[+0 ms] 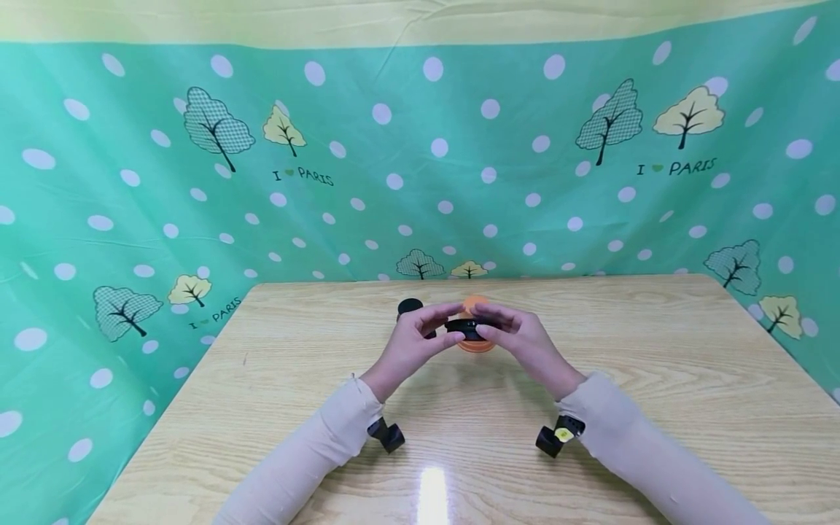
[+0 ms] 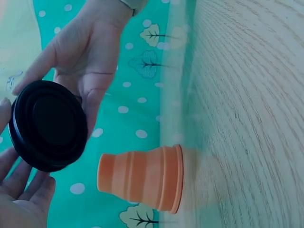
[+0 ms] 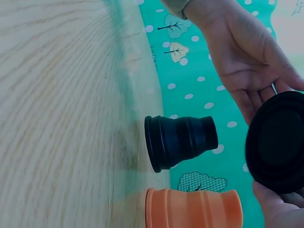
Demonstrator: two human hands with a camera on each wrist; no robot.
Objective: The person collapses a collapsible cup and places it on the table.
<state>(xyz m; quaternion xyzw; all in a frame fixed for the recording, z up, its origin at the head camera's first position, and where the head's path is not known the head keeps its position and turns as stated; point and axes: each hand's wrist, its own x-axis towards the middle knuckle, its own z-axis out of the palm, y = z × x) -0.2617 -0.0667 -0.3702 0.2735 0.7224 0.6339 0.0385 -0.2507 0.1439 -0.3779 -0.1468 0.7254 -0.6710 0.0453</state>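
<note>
Both hands hold a black collapsible cup (image 1: 466,329), folded flat into a round disc, above the table. My left hand (image 1: 412,337) grips its left edge, thumb below and fingers above. At the opposite edge, my right hand (image 1: 527,341) pinches it the same way. Concentric rings show on the disc's underside in the left wrist view. Beyond the hands, an orange collapsible cup (image 2: 142,178) stands extended and upside down, wide rim on the table. Left of it is a second black cup (image 3: 178,141), also extended and inverted, partly hidden behind my left hand in the head view.
The wooden table (image 1: 295,364) reaches back to a green polka-dot cloth (image 1: 367,160) printed with trees. Cameras on black straps hang under both wrists, near the tabletop. A bright light reflection (image 1: 432,496) lies at the table's front.
</note>
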